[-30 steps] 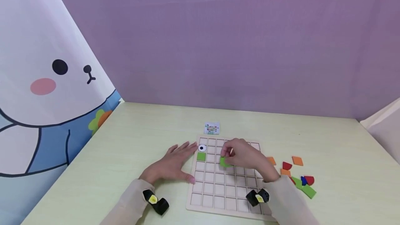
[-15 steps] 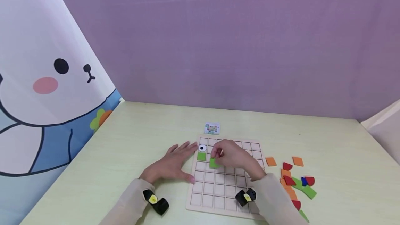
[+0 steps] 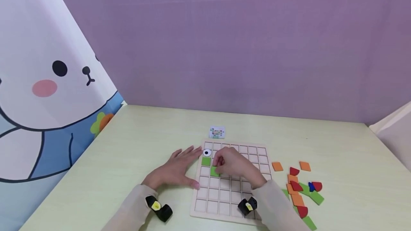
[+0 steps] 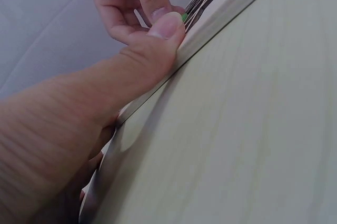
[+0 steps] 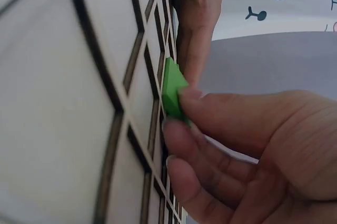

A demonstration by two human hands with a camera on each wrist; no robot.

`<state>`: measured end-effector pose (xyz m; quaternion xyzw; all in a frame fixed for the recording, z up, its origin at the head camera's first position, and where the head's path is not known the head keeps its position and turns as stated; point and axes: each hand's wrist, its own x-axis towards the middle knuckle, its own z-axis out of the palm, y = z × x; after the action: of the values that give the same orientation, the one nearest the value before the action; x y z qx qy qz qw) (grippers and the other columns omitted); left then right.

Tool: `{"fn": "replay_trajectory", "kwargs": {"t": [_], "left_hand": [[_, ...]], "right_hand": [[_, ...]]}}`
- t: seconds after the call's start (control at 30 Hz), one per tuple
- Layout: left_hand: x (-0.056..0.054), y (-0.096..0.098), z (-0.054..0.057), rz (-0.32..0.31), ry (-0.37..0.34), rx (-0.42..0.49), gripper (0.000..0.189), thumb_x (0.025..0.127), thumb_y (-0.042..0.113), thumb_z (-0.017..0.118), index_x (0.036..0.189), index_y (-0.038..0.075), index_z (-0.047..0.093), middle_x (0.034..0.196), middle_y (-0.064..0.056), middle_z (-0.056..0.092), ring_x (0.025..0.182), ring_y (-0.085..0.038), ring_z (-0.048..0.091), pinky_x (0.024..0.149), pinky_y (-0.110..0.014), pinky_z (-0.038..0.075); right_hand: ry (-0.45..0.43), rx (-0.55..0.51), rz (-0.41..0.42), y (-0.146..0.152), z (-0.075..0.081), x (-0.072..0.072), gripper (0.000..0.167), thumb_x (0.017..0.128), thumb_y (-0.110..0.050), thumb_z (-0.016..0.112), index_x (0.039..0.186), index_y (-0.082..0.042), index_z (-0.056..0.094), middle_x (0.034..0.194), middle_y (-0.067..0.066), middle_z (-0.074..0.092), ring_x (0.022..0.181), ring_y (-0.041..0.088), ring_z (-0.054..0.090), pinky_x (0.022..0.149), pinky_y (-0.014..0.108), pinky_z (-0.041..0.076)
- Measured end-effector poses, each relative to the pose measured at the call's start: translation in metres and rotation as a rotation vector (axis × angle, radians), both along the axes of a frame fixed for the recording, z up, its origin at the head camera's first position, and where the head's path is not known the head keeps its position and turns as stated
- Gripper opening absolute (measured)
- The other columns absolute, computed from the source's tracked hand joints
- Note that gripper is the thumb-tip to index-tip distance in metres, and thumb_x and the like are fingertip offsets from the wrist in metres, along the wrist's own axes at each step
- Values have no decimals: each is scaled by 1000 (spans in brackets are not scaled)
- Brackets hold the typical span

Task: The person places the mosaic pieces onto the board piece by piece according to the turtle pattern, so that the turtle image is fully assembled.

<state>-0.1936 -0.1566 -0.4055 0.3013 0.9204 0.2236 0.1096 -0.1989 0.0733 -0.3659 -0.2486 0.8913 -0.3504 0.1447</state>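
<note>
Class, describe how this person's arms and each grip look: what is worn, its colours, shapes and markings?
The left sleeve and right sleeve are plain pale beige. Each bears a chunky black camera with a yellow patch, any lettering too small to read. The left grip and right grip are bare, without gloves; no cables show.

A pale, faintly grained surface (image 3: 154,127) meets a plain purple backdrop (image 3: 224,45), perhaps fabric. At left stands a panel (image 3: 54,145) printed with a white cartoon animal (image 3: 67,106) in blue; a whitish sheet (image 3: 396,134) borders the right.
</note>
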Motion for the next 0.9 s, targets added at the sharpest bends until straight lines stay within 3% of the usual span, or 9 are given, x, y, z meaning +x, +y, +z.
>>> {"fn": "replay_trajectory", "kwargs": {"t": [0.27, 0.47, 0.77, 0.9], "left_hand": [[-1, 0, -2, 0, -9, -9, 107, 72, 64, 69, 153, 13, 22, 160, -2, 19, 148, -29, 10, 116, -57, 8], [-3, 1, -4, -4, 1, -2, 107, 72, 64, 70, 152, 12, 22, 160, -3, 19, 148, -31, 11, 115, -58, 9], [-8, 4, -3, 20, 8, -2, 108, 71, 64, 71, 153, 13, 21, 160, -3, 19, 148, -31, 10, 115, -59, 9], [-11, 7, -1, 35, 4, -1, 108, 70, 66, 70, 153, 16, 21, 160, 0, 18, 149, -28, 9, 116, -58, 8]], "right_hand": [[26, 4, -21, -2, -2, 1, 11, 78, 5, 70, 76, -6, 69, 73, 1, 64, 67, 11, 54, 63, 25, 46], [29, 26, -42, 6, 5, 3, 9, 78, 2, 70, 78, -6, 68, 73, -2, 61, 67, 12, 53, 63, 26, 46], [84, 53, -40, 46, 21, -7, 10, 78, 4, 68, 83, -5, 66, 73, -1, 58, 68, 13, 50, 62, 24, 43], [81, 92, -82, 69, 28, -11, 10, 80, 2, 69, 86, -6, 66, 74, -1, 58, 69, 13, 51, 61, 25, 44]]}}
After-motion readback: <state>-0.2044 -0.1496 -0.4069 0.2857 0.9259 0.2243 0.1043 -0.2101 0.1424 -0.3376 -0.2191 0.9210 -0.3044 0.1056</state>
